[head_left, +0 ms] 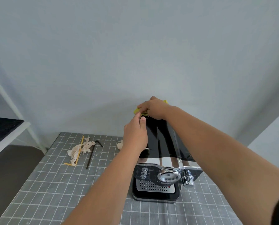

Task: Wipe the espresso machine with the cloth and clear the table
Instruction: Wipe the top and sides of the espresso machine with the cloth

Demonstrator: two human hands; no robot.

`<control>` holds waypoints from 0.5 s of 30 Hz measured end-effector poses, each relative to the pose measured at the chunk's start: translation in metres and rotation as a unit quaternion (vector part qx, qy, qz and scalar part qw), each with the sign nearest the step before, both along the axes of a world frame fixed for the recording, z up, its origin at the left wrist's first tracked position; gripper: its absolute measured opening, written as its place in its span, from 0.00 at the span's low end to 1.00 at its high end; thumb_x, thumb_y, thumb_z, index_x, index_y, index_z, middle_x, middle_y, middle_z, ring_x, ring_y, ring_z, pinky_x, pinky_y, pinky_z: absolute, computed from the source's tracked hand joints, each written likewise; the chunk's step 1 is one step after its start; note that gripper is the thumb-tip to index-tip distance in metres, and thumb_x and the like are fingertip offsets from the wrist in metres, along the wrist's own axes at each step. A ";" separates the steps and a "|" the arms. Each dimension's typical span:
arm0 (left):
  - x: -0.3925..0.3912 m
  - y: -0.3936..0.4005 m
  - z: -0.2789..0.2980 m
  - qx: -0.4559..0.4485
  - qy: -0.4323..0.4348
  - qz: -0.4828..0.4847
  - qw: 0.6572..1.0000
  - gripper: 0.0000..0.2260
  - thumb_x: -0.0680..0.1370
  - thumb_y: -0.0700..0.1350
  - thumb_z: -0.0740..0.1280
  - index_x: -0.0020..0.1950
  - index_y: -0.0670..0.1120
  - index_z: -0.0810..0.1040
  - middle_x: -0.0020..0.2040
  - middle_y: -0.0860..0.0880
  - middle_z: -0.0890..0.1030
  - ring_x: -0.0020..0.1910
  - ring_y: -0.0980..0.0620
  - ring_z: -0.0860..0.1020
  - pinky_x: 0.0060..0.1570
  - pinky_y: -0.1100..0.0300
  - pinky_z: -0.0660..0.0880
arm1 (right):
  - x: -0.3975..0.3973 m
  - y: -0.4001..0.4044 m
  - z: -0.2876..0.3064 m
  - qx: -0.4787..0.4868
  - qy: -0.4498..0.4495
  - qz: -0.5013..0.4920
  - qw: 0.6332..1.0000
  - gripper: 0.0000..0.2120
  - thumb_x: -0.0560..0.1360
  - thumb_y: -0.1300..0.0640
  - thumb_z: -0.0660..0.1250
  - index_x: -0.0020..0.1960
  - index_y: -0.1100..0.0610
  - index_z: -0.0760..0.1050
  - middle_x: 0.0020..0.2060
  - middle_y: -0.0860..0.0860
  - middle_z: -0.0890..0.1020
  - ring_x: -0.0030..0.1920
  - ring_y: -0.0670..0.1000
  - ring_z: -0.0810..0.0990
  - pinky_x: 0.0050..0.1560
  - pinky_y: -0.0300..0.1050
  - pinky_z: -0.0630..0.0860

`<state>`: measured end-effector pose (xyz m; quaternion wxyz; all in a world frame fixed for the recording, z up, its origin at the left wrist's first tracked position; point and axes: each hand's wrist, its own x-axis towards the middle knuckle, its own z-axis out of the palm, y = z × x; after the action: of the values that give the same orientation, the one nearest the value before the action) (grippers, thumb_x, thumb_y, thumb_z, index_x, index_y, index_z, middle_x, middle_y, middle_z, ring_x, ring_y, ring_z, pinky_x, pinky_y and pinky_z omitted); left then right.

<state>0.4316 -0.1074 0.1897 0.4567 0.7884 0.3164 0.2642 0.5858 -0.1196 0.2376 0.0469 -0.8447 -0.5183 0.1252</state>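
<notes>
The espresso machine [161, 161] stands on the grey checked tablecloth [54, 184], black on top with a chrome front, gauge and knob. My right hand [153, 108] presses a yellow cloth [136, 110] on the machine's far top edge; the hand covers most of the cloth. My left hand [136, 134] lies against the machine's upper left side, thumb at the top edge. Left of the machine lie a crumpled paper tissue [80, 149], a yellow straw [78, 151] and a black bent straw [92, 153].
A small white scrap [120, 145] peeks out beside my left wrist. A white shelf frame with a black mesh mat [1, 129] stands at the left, a dark bench [10, 168] below it. A pale wall rises close behind the table.
</notes>
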 end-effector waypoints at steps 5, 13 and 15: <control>0.001 0.002 -0.003 -0.005 0.009 0.006 1.000 0.20 0.84 0.53 0.51 0.74 0.51 0.66 0.69 0.50 0.73 0.71 0.46 0.66 0.69 0.48 0.65 | 0.040 -0.027 -0.003 0.050 0.031 -0.082 0.995 0.31 0.72 0.65 0.52 0.56 0.35 0.79 0.66 0.48 0.75 0.60 0.53 0.74 0.63 0.49 0.73; 0.000 0.001 0.001 0.047 0.047 0.009 0.998 0.20 0.83 0.52 0.51 0.75 0.49 0.64 0.70 0.50 0.73 0.72 0.46 0.65 0.69 0.48 0.65 | 0.069 -0.103 -0.015 0.174 0.182 -0.205 0.946 0.30 0.73 0.71 0.53 0.53 0.42 0.83 0.65 0.42 0.77 0.65 0.48 0.73 0.69 0.41 0.65; -0.003 -0.006 0.011 0.184 0.118 0.015 0.976 0.22 0.83 0.53 0.50 0.76 0.49 0.60 0.75 0.50 0.66 0.75 0.44 0.59 0.72 0.46 0.59 | 0.067 -0.118 -0.024 0.229 0.245 -0.231 0.913 0.29 0.73 0.72 0.53 0.50 0.44 0.84 0.64 0.41 0.78 0.66 0.46 0.73 0.71 0.42 0.63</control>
<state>0.4288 -0.1132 0.2002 0.2589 0.8796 0.3262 0.2300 0.6532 -0.2377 0.2131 0.3922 -0.8499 -0.2955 0.1912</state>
